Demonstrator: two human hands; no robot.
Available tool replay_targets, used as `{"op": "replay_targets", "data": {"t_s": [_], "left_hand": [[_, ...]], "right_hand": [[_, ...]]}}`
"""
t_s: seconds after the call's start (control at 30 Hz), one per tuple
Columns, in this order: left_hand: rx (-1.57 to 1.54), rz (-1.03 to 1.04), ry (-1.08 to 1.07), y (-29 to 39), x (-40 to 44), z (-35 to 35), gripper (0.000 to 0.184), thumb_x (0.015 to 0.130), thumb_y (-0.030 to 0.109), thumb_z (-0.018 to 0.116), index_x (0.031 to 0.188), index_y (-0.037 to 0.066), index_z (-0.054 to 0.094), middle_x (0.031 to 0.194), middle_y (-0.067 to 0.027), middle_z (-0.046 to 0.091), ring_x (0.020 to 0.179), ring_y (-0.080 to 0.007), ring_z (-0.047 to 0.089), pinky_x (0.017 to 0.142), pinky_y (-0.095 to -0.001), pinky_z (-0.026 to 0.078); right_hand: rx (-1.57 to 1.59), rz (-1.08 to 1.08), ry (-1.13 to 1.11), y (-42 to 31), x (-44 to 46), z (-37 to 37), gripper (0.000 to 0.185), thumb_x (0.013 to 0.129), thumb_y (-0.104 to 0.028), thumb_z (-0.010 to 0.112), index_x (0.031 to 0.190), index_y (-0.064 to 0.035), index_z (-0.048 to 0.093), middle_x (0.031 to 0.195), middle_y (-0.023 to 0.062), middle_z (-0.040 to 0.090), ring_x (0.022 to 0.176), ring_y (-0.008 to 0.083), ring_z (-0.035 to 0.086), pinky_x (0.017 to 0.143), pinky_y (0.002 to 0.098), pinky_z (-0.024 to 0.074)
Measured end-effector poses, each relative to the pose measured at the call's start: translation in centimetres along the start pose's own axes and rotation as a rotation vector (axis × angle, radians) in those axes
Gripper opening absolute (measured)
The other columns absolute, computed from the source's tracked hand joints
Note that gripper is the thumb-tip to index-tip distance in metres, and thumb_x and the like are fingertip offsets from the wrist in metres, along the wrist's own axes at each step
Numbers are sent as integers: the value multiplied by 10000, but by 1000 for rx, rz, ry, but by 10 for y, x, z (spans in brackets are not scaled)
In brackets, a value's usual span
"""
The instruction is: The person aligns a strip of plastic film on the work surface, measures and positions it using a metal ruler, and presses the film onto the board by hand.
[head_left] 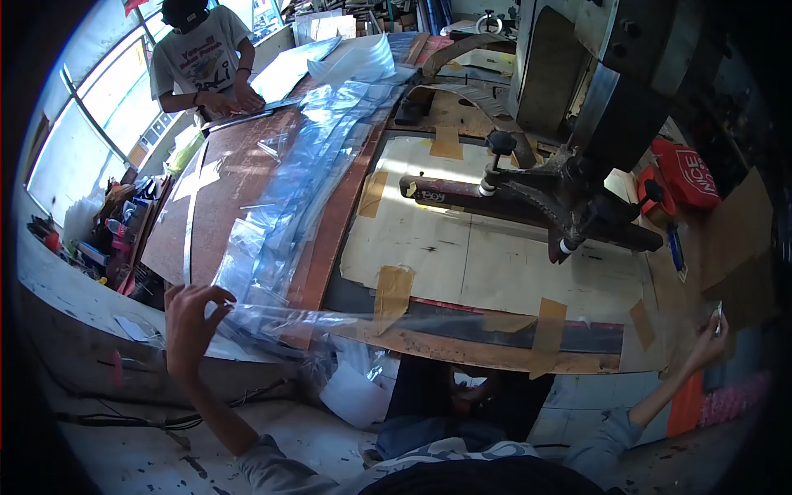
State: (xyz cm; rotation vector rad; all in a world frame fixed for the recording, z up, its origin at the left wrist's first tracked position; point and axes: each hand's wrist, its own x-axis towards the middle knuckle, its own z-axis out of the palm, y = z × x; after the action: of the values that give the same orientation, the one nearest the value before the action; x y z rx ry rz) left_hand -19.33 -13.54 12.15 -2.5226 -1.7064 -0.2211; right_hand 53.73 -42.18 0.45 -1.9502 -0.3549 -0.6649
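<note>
Stretched between both hands is a long strip of clear plastic film (pixel 429 320), running across the near edge of the work surface. My left hand (pixel 191 326) pinches its left end with thumb and forefinger, beside the pile of film. At far right, my right hand (pixel 711 337) grips the other end, which bunches up above the fingertips. A heap of clear plastic sheets (pixel 285 206) trails along the brown table (pixel 223 177). Beyond the strip lies a cream board (pixel 421 239) taped down, under the metal bar (pixel 462 198) of a press machine.
The machine's head (pixel 610 107) overhangs the right side. Another person (pixel 202 62) works at the table's far left, both hands on a dark flat piece. Cluttered goods (pixel 115 235) stand at left, a red bag (pixel 686 175) at right, and a plastic bag (pixel 355 392) below the table edge.
</note>
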Motion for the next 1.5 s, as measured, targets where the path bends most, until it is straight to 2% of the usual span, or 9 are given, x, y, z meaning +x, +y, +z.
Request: {"op": "replay_targets", "data": {"t_s": [0.17,0.23,0.33,0.53,0.63,0.77,0.97,1.1,1.5], "left_hand": [[-421,-69,-216,-212,122,88,300,780,43,661,1078,35,630,948,-129,686,836,-226,654,759,-350,503],[-228,-142,148,-363,142,184,393,826,91,665,1198,28,556,1097,-199,638,957,-300,633,834,-392,497],[110,-983,-163,-367,124,189,791,901,651,407,1334,-6,490,1310,-300,508,1200,-445,504,972,-504,418],[48,-935,251,-351,92,207,336,910,324,587,1127,69,615,1047,-182,651,960,-387,629,856,-485,495],[-640,-893,306,-420,94,223,247,813,175,649,952,-28,623,895,-184,651,752,-318,609,734,-442,488],[-193,-488,-113,-461,95,227,108,838,134,557,820,64,637,705,-69,544,682,-189,568,598,-332,451],[-1161,-656,432,-368,40,213,385,947,372,496,728,61,554,618,15,417,499,-96,396,455,-251,331],[-660,-943,366,-247,-9,172,485,941,442,537,714,15,561,584,34,404,511,-65,380,458,-282,329],[-187,-1097,871,33,-153,239,548,961,390,509,1116,-131,576,904,-298,653,828,-409,644,715,-461,489]], "right_hand": [[184,19,-434,101,36,63,173,933,-149,586,1014,-1,628,766,-11,553,649,64,487,567,237,416],[92,-30,-574,89,21,65,196,930,-165,577,1031,-1,612,816,0,558,729,92,525,644,255,446],[-190,-235,-454,70,10,50,248,915,-173,584,1088,2,614,889,58,597,876,146,588,757,278,467],[-269,-98,-340,27,-19,14,326,894,-211,626,1142,1,612,1154,172,575,1011,259,612,899,352,462],[-192,-51,-360,35,-21,2,311,900,-207,624,1134,-3,618,1127,155,586,999,243,617,884,344,478],[-174,1,-404,46,-18,-10,289,910,-195,616,1132,-10,626,1068,136,619,985,226,624,860,333,493],[-102,2,-395,15,-35,-16,288,916,-202,611,1137,-17,631,1067,124,649,975,216,631,865,338,490],[-108,-38,-390,7,-43,-18,263,927,-202,595,1117,-26,640,1055,113,654,987,223,630,853,340,493],[369,-628,-579,-180,-193,6,118,854,-33,621,965,-33,662,1062,122,633,948,227,634,756,316,525]]}}
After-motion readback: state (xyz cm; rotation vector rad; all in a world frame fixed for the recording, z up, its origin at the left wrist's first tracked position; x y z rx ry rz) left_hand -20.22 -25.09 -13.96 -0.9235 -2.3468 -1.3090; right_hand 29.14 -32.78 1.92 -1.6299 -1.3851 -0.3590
